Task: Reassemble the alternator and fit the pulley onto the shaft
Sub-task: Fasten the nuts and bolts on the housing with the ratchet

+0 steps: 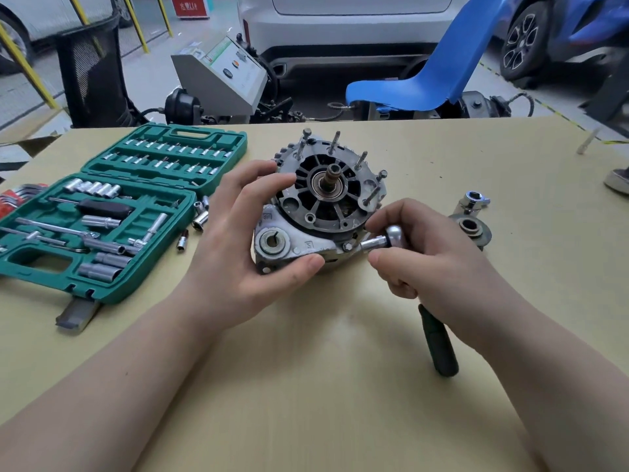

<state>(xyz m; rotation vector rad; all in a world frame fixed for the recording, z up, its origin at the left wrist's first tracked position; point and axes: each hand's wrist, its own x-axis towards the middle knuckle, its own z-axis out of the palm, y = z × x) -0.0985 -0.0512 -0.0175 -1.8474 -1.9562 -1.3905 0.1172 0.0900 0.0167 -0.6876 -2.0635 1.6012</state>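
Note:
The alternator (326, 202) lies on the table with its bare shaft (332, 177) pointing up and several long bolts standing out of the housing. My left hand (252, 240) grips the housing's left side, thumb on the lower mounting ear. My right hand (432, 257) holds a ratchet (391, 235) by its head; its socket sits against a bolt (347, 247) at the housing's lower right edge. The ratchet's dark handle (439, 342) sticks out below my palm. The pulley (471, 228) lies on the table to the right of the alternator.
An open green socket case (112, 212) lies at the left, with several loose sockets (200, 216) beside it. A chrome socket piece (473, 199) sits behind the pulley. Red hex keys (17, 195) lie at the far left edge. A blue chair (425, 76) stands beyond the table.

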